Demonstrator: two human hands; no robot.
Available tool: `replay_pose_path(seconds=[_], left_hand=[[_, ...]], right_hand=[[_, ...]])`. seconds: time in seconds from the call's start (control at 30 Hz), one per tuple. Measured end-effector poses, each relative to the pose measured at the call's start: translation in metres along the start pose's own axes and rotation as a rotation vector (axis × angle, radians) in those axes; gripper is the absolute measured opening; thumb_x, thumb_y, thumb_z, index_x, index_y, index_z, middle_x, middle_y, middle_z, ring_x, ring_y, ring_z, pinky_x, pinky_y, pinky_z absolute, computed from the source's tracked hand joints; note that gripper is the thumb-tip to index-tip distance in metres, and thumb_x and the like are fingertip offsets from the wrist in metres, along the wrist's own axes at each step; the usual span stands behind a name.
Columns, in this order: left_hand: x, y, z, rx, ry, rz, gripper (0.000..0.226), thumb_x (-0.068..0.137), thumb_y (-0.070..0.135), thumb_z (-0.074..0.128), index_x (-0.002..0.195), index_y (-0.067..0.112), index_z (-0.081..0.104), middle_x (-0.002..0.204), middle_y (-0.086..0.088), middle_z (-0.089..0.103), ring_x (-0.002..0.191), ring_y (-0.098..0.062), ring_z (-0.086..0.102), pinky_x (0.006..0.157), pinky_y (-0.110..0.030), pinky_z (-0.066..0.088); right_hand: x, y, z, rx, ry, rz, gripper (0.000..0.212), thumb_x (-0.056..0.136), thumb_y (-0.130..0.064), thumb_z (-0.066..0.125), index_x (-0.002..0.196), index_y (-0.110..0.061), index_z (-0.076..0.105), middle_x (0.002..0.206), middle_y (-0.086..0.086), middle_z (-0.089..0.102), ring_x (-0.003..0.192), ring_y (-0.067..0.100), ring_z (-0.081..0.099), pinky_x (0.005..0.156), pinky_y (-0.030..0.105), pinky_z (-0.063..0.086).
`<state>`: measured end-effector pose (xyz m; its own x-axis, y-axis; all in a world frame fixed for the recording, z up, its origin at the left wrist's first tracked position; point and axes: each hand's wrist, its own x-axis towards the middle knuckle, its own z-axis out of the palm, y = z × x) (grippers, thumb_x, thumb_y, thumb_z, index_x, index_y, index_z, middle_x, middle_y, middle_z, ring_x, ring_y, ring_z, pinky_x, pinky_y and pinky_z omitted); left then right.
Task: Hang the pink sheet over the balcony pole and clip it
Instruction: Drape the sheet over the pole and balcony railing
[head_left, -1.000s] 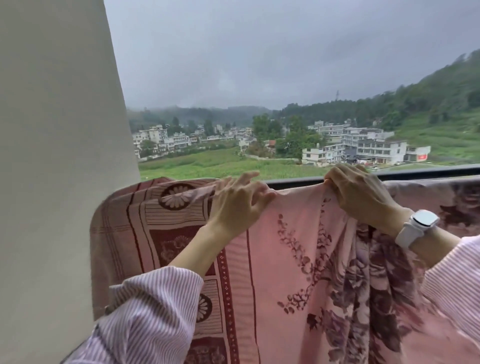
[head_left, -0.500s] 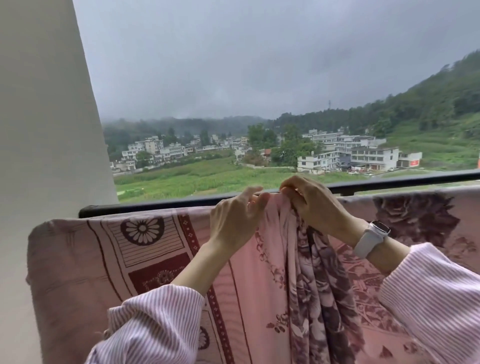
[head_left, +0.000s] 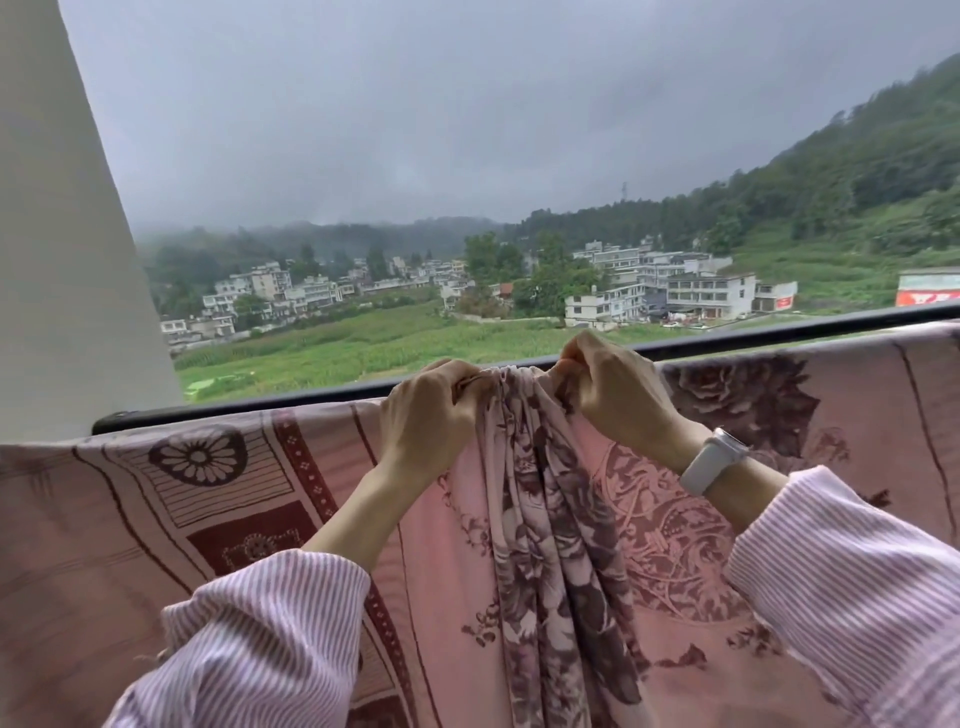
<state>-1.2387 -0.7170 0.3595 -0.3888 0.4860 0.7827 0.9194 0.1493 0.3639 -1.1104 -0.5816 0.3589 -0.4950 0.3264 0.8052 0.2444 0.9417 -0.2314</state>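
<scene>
Since the earlier frame the two hands have drawn closer together along the top edge of the pink sheet (head_left: 332, 525), and the cloth between them is now bunched into a tight gather of folds that falls straight down in a dark floral rope. The left hand (head_left: 431, 415) has gone from loosely spread fingers to a curled grip on the fabric at the left of the gather; the right hand (head_left: 610, 387), with a white smartwatch (head_left: 714, 460) on its wrist, pinches the fabric at the right of it, fingers curled. Both grips are clamped on the sheet.

The sheet hangs draped over a rail it hides completely, so whether that is the pole cannot be told, spread flat to either side of the gather, with a wheel-and-stripe border at left and large rose prints at right. Just behind its top edge runs a black balcony rail (head_left: 270, 408), apart from the cloth. A white pillar (head_left: 62, 260) stands at the left. Both striped sleeves (head_left: 270, 639) reach in from below.
</scene>
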Motion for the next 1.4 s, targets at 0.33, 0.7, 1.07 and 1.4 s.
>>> replay_pose_path(seconds=[0.33, 0.7, 1.07, 1.4], left_hand=[[0.029, 0.049, 0.035, -0.065, -0.02, 0.011, 0.016, 0.089, 0.025, 0.054, 0.094, 0.015, 0.066, 0.091, 0.003, 0.069, 0.076, -0.013, 0.057, 0.067, -0.025, 0.041], [0.041, 0.103, 0.093, 0.003, -0.233, 0.109, 0.02, 0.091, 0.029, 0.05, 0.096, 0.012, 0.06, 0.09, -0.009, 0.069, 0.077, -0.025, 0.062, 0.066, -0.035, 0.05], [0.018, 0.099, 0.075, 0.071, -0.218, 0.23, 0.039, 0.084, 0.043, 0.058, 0.115, 0.018, 0.057, 0.111, 0.001, 0.062, 0.091, -0.019, 0.062, 0.07, -0.025, 0.039], [0.027, 0.125, 0.116, 0.241, -0.28, 0.335, 0.032, 0.091, 0.045, 0.042, 0.111, 0.023, 0.055, 0.108, 0.0, 0.064, 0.095, -0.024, 0.06, 0.076, -0.033, 0.037]], right_hand=[[0.027, 0.1, -0.075, -0.04, 0.352, 0.52, 0.023, 0.093, -0.01, 0.04, 0.109, 0.004, 0.049, 0.107, 0.033, 0.058, 0.101, 0.046, 0.053, 0.08, 0.044, 0.041], [-0.001, 0.113, -0.104, -0.113, 0.121, 0.171, 0.027, 0.088, -0.015, 0.054, 0.114, -0.011, 0.06, 0.115, 0.008, 0.064, 0.103, 0.024, 0.059, 0.099, 0.037, 0.032], [-0.015, 0.106, -0.072, -0.005, 0.023, 0.072, 0.008, 0.084, -0.004, 0.058, 0.084, -0.011, 0.062, 0.073, 0.002, 0.065, 0.061, 0.014, 0.054, 0.073, 0.035, 0.047], [-0.013, 0.168, -0.13, -0.443, 0.198, 0.52, 0.024, 0.084, -0.011, 0.05, 0.101, -0.014, 0.068, 0.105, 0.019, 0.066, 0.104, 0.036, 0.055, 0.091, 0.042, 0.035]])
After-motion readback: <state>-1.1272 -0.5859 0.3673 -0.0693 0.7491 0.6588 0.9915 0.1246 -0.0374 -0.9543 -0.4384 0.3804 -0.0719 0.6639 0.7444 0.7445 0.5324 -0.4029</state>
